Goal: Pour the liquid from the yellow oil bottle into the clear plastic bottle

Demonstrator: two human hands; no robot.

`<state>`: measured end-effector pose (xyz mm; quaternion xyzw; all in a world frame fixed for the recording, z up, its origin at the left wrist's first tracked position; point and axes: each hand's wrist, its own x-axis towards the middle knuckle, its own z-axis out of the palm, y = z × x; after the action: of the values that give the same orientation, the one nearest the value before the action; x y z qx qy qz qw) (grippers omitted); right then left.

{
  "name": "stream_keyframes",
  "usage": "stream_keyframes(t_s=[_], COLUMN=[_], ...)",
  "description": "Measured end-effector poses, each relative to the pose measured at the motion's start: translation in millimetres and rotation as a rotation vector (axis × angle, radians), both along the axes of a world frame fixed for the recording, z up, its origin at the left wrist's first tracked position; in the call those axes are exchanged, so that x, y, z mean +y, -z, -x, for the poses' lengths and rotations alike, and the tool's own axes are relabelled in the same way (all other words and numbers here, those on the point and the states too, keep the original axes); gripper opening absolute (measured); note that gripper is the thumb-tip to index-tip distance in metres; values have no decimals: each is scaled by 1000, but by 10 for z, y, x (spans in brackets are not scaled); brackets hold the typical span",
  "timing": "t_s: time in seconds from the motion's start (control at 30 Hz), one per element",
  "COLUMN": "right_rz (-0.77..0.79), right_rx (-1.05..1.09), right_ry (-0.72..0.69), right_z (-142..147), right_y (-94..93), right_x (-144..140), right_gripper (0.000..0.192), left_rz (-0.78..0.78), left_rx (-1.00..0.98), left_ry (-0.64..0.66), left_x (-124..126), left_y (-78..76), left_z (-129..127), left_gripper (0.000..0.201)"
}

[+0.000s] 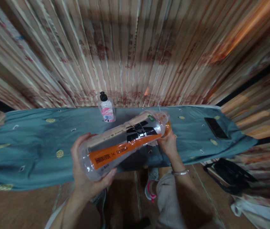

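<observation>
Hands are sharing one clear plastic bottle (pixel 125 141) held slantwise above a teal cloth-covered table (pixel 30 140): the left hand (pixel 87 178) is cupping its base, fingers wrapped round, while the right hand (pixel 168 143) is closing on the orange-capped neck, steadying it near a small pump bottle (pixel 106 109).

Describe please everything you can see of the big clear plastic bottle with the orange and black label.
The big clear plastic bottle with the orange and black label looks empty and see-through. It lies nearly horizontal in the air above the blue-green cloth-covered table, its base toward the camera and its neck pointing away to the right. The label bears black characters on an orange band, with a black and white panel beside it. The left hand cups the base; the fingers of the right hand grip the orange cap end.
</observation>
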<state>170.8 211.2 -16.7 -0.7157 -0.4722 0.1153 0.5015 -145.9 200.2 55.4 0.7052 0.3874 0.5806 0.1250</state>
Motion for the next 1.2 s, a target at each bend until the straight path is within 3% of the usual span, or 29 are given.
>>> stream_keyframes(t_s=[0.43, 1.2], right_rz=[-8, 19], right_rx=[-18, -9], right_ry=[16, 43], right_z=[-4, 8], right_y=[-3, -29], right_x=[-2, 0], right_gripper=[72, 78], left_rz=[-21, -4], left_rx=[20, 1], left_ry=[3, 20], left_x=[8, 10], left_y=[23, 25], left_z=[16, 16], left_gripper=[89, 89])
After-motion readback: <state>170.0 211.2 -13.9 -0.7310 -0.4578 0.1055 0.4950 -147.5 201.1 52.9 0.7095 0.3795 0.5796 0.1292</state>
